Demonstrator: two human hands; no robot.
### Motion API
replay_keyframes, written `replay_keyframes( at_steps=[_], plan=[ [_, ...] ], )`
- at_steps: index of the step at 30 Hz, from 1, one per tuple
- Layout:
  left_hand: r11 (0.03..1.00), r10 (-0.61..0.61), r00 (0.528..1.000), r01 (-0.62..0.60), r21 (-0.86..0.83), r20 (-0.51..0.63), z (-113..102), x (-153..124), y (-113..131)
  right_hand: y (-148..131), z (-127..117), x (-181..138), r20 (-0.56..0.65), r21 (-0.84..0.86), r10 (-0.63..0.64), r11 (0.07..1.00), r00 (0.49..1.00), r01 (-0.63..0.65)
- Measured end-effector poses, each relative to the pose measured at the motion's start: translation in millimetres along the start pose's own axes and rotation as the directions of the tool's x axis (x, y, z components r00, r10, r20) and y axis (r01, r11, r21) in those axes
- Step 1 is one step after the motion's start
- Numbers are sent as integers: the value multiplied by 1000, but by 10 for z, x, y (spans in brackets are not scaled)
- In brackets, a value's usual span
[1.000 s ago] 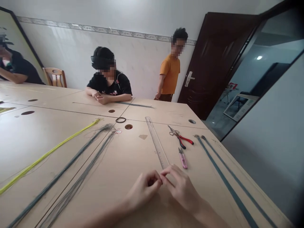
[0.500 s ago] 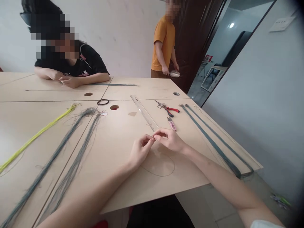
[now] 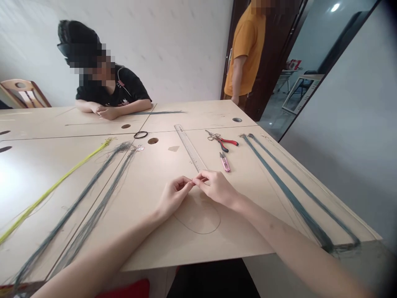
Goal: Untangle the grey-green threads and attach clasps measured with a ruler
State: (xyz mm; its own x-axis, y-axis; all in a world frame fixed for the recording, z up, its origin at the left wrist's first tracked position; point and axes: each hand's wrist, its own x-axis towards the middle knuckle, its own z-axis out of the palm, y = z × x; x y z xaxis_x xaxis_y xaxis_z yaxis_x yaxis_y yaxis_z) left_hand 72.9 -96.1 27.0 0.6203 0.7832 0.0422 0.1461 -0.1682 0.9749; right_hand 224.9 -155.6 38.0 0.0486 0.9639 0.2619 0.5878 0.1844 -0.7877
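Note:
My left hand [image 3: 173, 195] and my right hand [image 3: 215, 187] meet fingertip to fingertip over the wooden table [image 3: 155, 244]. Both pinch a thin dark cord [image 3: 198, 221] that hangs from the fingers and lies in a loop on the table just below them. A clear ruler [image 3: 190, 147] ends right behind my right hand. Pink thread snips [image 3: 225, 161] and red-handled scissors [image 3: 223, 140] lie a little further back on the right.
Long grey cord bundles [image 3: 102, 182] and a yellow one [image 3: 58, 184] run along the left. Two more grey bundles [image 3: 288, 190] lie along the right edge. A seated person in black [image 3: 108, 89] works opposite; a person in orange [image 3: 245, 54] stands by the door.
The view has tilted down from the room to the table. My hands stay pinched together, and the cord's loop now shows beneath them. The person in orange has stepped closer to the table.

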Motion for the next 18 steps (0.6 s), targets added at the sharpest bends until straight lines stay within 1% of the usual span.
replay_keyframes(
  at_steps=[4,6,8,10,13,15,18],
  plan=[
    [999,-6,1000,6,38,3,0,-1,14,-24,2,-13,-11,-214,-136,968,991,131],
    [999,4,1000,-4,50,4,0,-4,17,-30,6,-17,6,-296,-174,940,985,168],
    [998,19,1000,-19,54,2,4,-10,20,-30,12,-22,12,-340,-186,923,983,178],
    [999,23,1000,-23,45,2,12,-13,27,-24,16,-26,-6,-327,-190,928,982,178],
    [1000,9,1000,-9,29,-2,25,-9,38,-10,5,-28,-32,-229,-187,957,982,175],
    [1000,3,1000,-3,24,0,29,-1,35,0,-15,-26,-18,-172,-174,971,985,169],
    [1000,7,1000,-7,19,18,28,9,7,15,-41,-25,7,-154,-179,972,984,178]
  ],
)
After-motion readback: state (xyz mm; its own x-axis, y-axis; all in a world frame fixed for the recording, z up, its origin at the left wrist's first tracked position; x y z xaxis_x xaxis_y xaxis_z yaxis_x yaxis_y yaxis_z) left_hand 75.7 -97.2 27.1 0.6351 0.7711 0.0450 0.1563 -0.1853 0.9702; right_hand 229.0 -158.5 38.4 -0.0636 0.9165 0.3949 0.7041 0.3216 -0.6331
